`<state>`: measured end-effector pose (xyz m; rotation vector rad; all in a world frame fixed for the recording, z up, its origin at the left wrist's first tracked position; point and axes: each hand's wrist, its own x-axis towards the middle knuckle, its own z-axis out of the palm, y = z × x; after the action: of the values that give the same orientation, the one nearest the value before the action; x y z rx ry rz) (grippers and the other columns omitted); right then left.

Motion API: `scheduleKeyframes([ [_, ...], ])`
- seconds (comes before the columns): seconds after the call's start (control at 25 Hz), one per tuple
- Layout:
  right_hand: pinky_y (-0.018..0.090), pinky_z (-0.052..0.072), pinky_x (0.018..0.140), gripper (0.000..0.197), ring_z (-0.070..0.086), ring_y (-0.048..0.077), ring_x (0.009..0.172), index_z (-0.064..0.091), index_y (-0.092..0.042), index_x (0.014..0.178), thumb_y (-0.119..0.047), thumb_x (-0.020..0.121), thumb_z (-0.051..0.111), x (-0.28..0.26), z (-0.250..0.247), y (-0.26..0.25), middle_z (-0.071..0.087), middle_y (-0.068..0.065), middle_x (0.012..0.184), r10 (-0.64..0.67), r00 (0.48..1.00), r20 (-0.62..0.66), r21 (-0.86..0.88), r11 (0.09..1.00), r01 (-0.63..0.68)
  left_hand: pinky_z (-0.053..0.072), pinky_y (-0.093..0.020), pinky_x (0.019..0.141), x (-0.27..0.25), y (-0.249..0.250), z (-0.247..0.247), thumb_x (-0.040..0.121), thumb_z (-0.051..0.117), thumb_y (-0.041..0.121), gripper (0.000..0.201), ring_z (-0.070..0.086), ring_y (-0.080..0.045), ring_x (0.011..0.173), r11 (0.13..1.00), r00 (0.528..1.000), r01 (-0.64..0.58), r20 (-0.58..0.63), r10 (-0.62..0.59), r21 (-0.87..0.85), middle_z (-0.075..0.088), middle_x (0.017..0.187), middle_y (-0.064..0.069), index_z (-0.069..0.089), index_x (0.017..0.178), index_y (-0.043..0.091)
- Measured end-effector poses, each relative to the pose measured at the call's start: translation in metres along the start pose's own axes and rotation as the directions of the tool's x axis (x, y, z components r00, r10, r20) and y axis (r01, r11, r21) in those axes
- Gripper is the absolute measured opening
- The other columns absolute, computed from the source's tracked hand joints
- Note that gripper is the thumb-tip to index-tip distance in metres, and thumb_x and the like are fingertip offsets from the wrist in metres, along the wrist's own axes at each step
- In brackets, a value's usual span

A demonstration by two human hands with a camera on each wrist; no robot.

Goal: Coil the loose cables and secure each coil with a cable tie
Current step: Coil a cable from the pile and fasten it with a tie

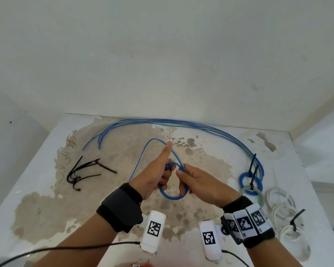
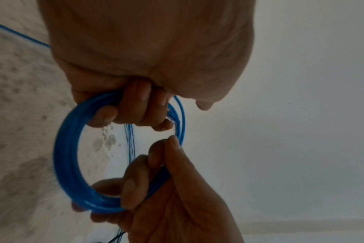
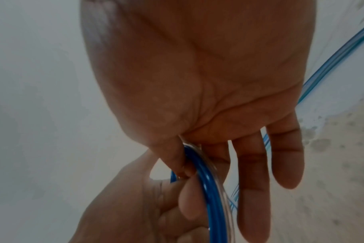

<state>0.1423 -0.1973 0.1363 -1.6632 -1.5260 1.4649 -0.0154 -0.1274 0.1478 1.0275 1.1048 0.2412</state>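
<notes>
Left hand [image 1: 154, 176] curls its fingers through the blue coil [image 1: 172, 187], held above the desk [image 1: 46, 189]; right hand [image 1: 199, 182] pinches the opposite side. Best to feed the trailing loop [image 1: 152, 145] round evenly, grip firm, before reaching for the black cable ties [image 1: 85, 170].

head: bright, even, edges bowed | wrists: dim, soft-focused, grainy | shadows: faint
</notes>
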Motion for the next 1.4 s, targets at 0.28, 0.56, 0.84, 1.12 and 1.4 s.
scheduleKeyframes([
  [0.28,0.028,0.054,0.070,0.041,0.070,0.010,0.066,0.055,-0.019,0.091,-0.058,0.101,0.046,0.006,0.002,0.002,0.068,-0.004,0.072,-0.022,0.977,-0.214,-0.075,0.997,0.006,0.031,-0.029,0.050,0.012,0.000,0.019,0.104,0.035,0.039,0.045,0.027,-0.009,0.042,0.995,0.980,-0.059,-0.187,0.073,0.080,0.030,0.048,0.007,0.041,0.066,0.016],
  [0.56,0.031,0.054,0.061,0.030,0.064,0.014,0.056,0.054,-0.023,0.087,-0.046,0.104,0.048,0.016,0.002,0.008,0.058,-0.008,0.066,-0.089,0.944,-0.318,0.004,0.995,0.095,0.028,-0.029,0.051,0.019,0.006,0.024,0.102,0.030,0.026,0.041,0.023,-0.008,0.040,0.989,0.981,-0.102,-0.155,0.118,0.109,0.028,0.048,0.006,0.033,0.062,0.018],
  [0.84,0.036,0.040,0.060,0.031,0.043,0.013,0.055,0.048,-0.025,0.082,-0.043,0.106,0.045,0.018,-0.027,-0.001,0.047,-0.004,0.065,-0.152,0.945,-0.290,-0.171,0.980,0.105,0.052,-0.031,0.079,0.010,0.023,-0.004,0.099,0.036,0.064,0.056,0.068,-0.016,0.083,0.962,0.996,0.059,-0.076,-0.041,0.267,0.076,0.088,0.002,0.065,0.096,0.017],
  [1.12,0.030,0.036,0.058,0.034,0.039,0.013,0.054,0.048,-0.011,0.086,-0.039,0.106,0.048,0.016,-0.050,-0.026,0.042,-0.009,0.060,-0.174,0.950,-0.258,-0.128,0.981,0.145,0.037,-0.005,0.092,-0.005,0.059,-0.023,0.105,0.045,0.036,0.027,0.057,0.004,0.112,0.507,0.766,-0.474,0.054,0.640,0.720,0.067,0.118,0.020,0.064,0.124,0.031],
  [1.4,0.024,0.034,0.053,0.029,0.036,0.009,0.049,0.055,-0.028,0.081,-0.038,0.107,0.046,0.031,-0.044,-0.043,0.041,-0.013,0.053,-0.186,0.892,-0.412,0.042,0.974,0.222,0.059,-0.035,0.089,0.003,0.050,-0.021,0.104,0.051,0.031,0.028,0.075,-0.011,0.089,0.797,0.867,-0.468,0.021,0.499,0.382,0.077,0.100,0.003,0.071,0.121,0.021],
])
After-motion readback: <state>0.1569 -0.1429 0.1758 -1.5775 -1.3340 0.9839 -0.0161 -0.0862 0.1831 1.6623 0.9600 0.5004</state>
